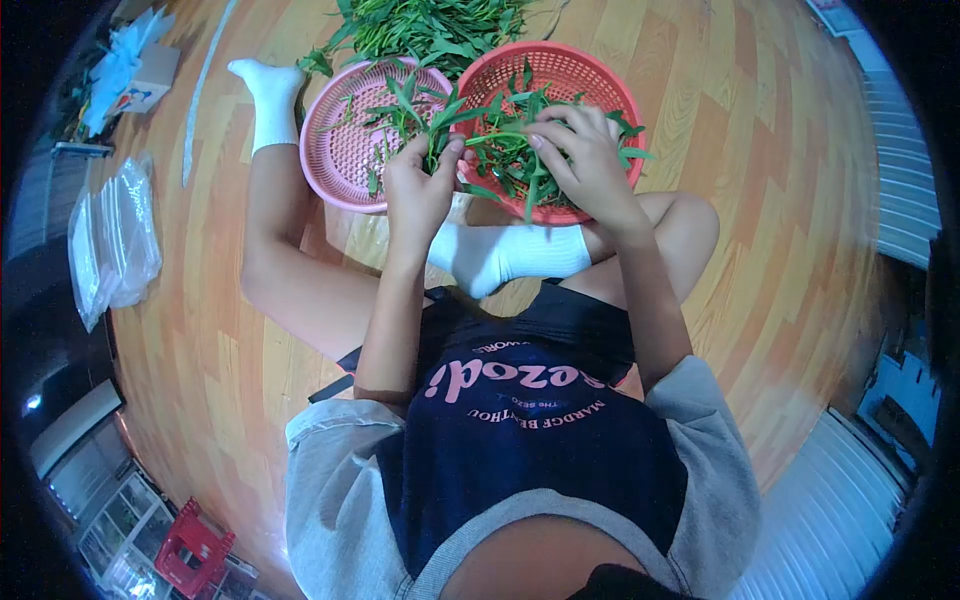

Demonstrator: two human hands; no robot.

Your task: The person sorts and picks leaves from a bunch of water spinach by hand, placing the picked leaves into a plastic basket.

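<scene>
My left hand is closed around a leafy sprig of water spinach, thumb pressed against the stems, over the gap between two baskets. A pale green stem runs from it toward my right hand, whose thumb and fingers pinch its other end above the red basket. Inside that basket lie many loose leaves and stem pieces. The pink basket, to the left, holds a few short stems and scraps on its perforated bottom. My fingers partly hide both stem ends.
A large heap of uncut greens lies on the wooden floor beyond the baskets. My legs are folded around them, a white-socked foot close in front. Clear plastic bags lie at left; a red stool stands at lower left.
</scene>
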